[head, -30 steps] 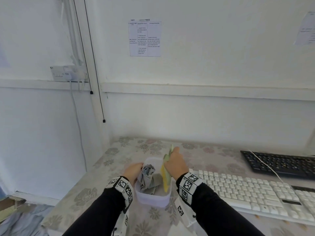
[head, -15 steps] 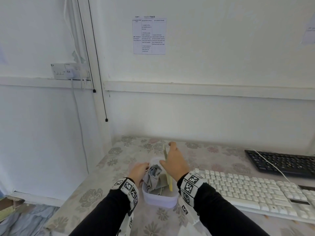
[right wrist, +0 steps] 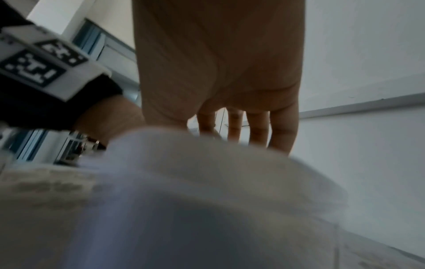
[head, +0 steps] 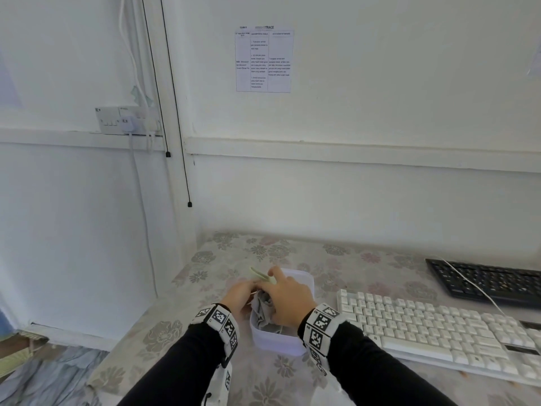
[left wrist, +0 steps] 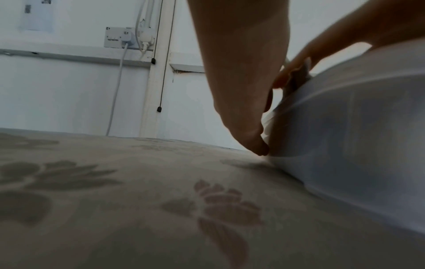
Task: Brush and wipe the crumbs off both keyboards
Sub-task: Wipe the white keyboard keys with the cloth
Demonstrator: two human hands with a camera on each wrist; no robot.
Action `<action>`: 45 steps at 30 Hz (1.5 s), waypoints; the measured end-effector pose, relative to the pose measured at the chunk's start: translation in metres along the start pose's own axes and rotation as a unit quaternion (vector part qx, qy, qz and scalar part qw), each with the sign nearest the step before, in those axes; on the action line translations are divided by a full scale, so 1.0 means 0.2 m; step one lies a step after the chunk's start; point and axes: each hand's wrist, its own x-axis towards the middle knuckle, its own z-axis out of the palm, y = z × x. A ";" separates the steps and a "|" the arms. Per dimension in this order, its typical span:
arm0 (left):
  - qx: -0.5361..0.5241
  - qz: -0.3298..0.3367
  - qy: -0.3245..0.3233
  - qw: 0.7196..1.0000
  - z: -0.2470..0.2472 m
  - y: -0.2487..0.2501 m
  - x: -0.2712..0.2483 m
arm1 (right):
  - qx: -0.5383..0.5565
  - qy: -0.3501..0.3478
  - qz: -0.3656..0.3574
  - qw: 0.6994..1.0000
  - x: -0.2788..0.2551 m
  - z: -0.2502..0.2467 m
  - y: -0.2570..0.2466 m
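Over the white tub (head: 304, 284) now — a crumpled grey cloth (head: 265, 310) lies inside, and a pale green brush (head: 260, 275) pokes out past the rim toward ten o'clock. The right hand (head: 288, 300) hovers above the tub; whether its fingers actually pinch the brush I cannot tell. The left hand (head: 238, 294) is at the tub's nine o'clock side, fingers bent down against the wall, holding it.

The floral tablecloth (head: 336, 259) covers the table. The white keyboard (head: 433, 329) lies just beside the tub at three o'clock, the black keyboard (head: 486, 281) beyond it at two o'clock, a white cable (head: 468, 284) trailing across both. White wall behind, a printed sheet (head: 263, 61) taped up, a socket (head: 126, 120) at ten o'clock.

The left wrist view gets what the head misses — fingertips (left wrist: 257, 147) touching the tub's side (left wrist: 356, 127) down near the cloth-covered table. The right wrist view shows four straight fingers (right wrist: 257, 127) above the blurred rim (right wrist: 207, 154).
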 end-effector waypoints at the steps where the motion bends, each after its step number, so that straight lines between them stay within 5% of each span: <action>1: 0.001 -0.001 0.000 1.000 0.00 0.00 0.00 | 0.002 0.013 0.010 1.000 0.00 0.00 0.00; 6: -0.005 0.005 -0.025 1.000 0.01 0.00 -0.01 | 0.076 0.076 -0.022 0.994 0.02 0.02 0.03; 19: 0.030 0.013 -0.018 0.999 0.04 0.03 -0.06 | 0.164 0.057 -0.017 0.985 -0.01 -0.05 0.05; 25: -0.022 0.010 -0.009 1.000 0.04 0.04 -0.11 | 0.324 0.073 0.019 0.943 -0.03 -0.06 0.09; 28: -0.026 0.043 -0.054 0.997 0.04 0.03 -0.12 | 0.382 0.171 0.046 0.907 -0.05 -0.09 0.13; 31: -0.018 -0.006 0.004 1.000 0.04 0.02 -0.08 | 0.363 0.262 0.089 0.890 -0.06 -0.14 0.19; 37: -0.052 -0.034 0.052 0.997 0.02 0.02 -0.14 | 0.304 0.214 0.140 0.918 -0.13 -0.14 0.29; 45: -0.077 -0.036 0.082 0.993 0.05 -0.03 -0.14 | 0.331 0.218 0.223 0.891 -0.30 -0.12 0.45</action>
